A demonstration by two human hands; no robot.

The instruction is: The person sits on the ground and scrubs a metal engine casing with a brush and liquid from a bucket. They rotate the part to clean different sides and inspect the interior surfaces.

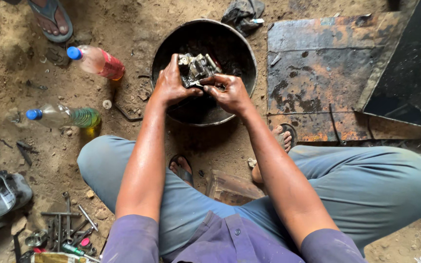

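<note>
**A:** So what's he got there?

**B:** Some grimy metal engine part [197, 68], blocky with little cylinders sticking up. He's squatting on the dirt floor and holding it over a round black basin [242, 46]. Left hand [171, 86] is wrapped round its left side, right hand [230, 92] is clamped on the lower right edge, fingers curled tight.

**A:** What's lying around him?

**B:** Two plastic bottles on his left: one with a red label [96, 61], and nearer him a clear one holding yellowish liquid [64, 116]. Loose spanners and bits [66, 229] down by his left knee. A rusty metal sheet [322, 73] sits just right of the basin, with a dark rag [243, 12] just beyond the rim. Someone else's sandalled foot [49, 18] is top left.
</note>
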